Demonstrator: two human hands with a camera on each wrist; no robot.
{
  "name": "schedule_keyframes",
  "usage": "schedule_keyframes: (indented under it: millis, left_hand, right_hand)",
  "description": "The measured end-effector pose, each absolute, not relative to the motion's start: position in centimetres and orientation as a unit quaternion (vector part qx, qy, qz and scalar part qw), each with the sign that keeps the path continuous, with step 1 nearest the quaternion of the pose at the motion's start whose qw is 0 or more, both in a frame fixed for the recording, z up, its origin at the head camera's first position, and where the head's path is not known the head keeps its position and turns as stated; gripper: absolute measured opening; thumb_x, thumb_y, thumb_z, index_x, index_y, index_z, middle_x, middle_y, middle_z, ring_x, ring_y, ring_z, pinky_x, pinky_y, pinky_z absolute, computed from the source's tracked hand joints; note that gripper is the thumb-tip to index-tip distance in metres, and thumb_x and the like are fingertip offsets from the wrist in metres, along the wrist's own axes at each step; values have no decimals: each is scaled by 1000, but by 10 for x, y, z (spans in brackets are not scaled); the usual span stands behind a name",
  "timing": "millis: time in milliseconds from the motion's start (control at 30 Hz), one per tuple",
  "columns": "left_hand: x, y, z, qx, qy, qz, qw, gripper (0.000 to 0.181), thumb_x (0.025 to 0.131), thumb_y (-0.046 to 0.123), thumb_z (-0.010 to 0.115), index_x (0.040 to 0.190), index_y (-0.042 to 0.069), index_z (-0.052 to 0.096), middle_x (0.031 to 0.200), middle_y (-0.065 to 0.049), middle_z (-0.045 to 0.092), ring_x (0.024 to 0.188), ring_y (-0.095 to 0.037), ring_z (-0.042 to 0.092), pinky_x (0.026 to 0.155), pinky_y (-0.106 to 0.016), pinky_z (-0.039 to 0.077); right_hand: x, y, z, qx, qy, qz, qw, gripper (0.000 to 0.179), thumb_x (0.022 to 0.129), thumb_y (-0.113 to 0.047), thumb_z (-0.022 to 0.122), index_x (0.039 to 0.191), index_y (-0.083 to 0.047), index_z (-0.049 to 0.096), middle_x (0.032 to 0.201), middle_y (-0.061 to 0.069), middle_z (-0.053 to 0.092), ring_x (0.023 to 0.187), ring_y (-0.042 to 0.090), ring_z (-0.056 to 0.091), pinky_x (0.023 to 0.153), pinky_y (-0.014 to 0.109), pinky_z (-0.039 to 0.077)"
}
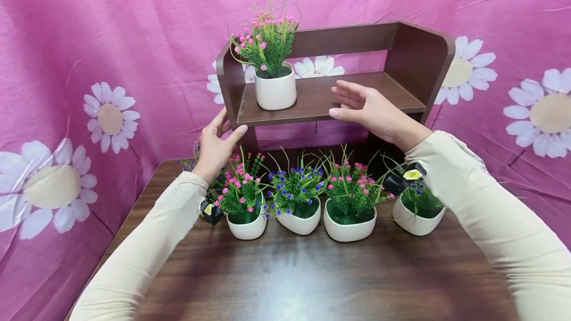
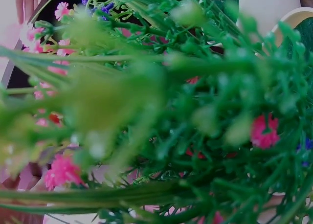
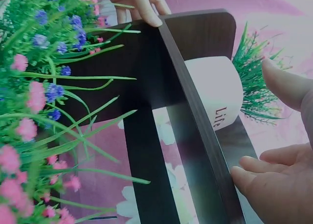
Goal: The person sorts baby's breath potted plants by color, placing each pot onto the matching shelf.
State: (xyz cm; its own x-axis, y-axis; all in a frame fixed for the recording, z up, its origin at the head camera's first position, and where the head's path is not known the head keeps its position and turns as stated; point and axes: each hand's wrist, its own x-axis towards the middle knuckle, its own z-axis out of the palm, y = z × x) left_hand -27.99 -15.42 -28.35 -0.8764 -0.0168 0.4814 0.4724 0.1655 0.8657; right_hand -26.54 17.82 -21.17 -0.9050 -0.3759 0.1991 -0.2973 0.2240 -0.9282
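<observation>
A dark brown wooden shelf [image 1: 417,63] stands at the back of the table. My left hand [image 1: 216,145] rests against its left side, thumb at the front corner and the other fingers along the outer side; the right wrist view shows this hand [image 3: 139,3] too. Over the upper board my right hand [image 1: 372,110] is held with fingers extended, holding nothing. On that board, left of the right hand, a white pot [image 1: 275,88] with pink flowers stands upright. In the right wrist view red "Life" lettering marks this pot [image 3: 215,89]. Foliage [image 2: 205,87] covers most of the left wrist view.
Several white pots with artificial flowers line the table before the shelf: pink [image 1: 247,222], blue [image 1: 301,214], pink [image 1: 350,222] and blue [image 1: 419,214]. More blue flowers [image 1: 189,165] show behind the left hand. A pink daisy-printed cloth [image 1: 156,38] hangs behind the table [image 1: 285,276].
</observation>
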Motion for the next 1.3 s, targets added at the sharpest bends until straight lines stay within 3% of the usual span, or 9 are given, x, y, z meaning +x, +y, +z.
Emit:
schedule_keyframes:
  millis: [333, 567, 667, 867, 1133, 1300]
  left_hand:
    - [-280, -158, -287, -150, -746, -619, 195, 62, 88, 11, 69, 145, 15, 43, 144, -6, 49, 126, -20, 52, 100, -32, 49]
    - [-279, -157, -287, -150, -745, -618, 203, 63, 87, 10, 70, 144, 15, 44, 143, -7, 50, 126, -22, 53, 103, -31, 46]
    - [-279, -156, -288, -148, -745, -617, 205, 63, 87, 11, 71, 144, 15, 44, 143, -7, 50, 125, -22, 53, 103, -31, 46]
    - [-279, -156, -286, -149, -741, -622, 203, 63, 87, 10, 70, 144, 14, 43, 144, -6, 49, 126, -21, 52, 103, -29, 46]
    - [-260, -149, -267, -152, -744, -622, 191, 62, 88, 2, 66, 145, 4, 40, 144, -14, 46, 128, -29, 50, 103, -32, 46]
    - [-259, -147, -265, -152, -744, -622, 192, 62, 89, 3, 67, 144, 4, 40, 144, -13, 47, 127, -28, 50, 104, -32, 45]
  right_hand:
    - [-232, 203, -237, -209, 784, -585, 4, 74, 92, -10, 64, 152, -6, 22, 157, 10, 27, 145, 23, 22, 117, 36, 24]
    - [-209, 224, -259, -242, 742, -625, -22, 72, 91, 2, 60, 152, -5, 22, 158, 12, 21, 146, 21, 18, 107, 17, 36]
    - [-199, 233, -269, -258, 734, -628, -26, 71, 91, 6, 58, 152, -4, 23, 158, 11, 23, 144, 15, 24, 105, 14, 38]
    - [-188, 246, -287, -267, 716, -644, -32, 68, 91, 10, 54, 151, -5, 26, 154, 4, 34, 135, 3, 38, 103, 13, 39]
    - [-173, 256, -307, -263, 709, -654, -32, 67, 91, 14, 51, 151, -4, 26, 152, -1, 38, 135, 0, 36, 103, 13, 38]
    - [-162, 264, -319, -281, 705, -650, -34, 66, 90, 18, 48, 149, 3, 24, 153, 2, 36, 134, 2, 39, 104, 15, 37]
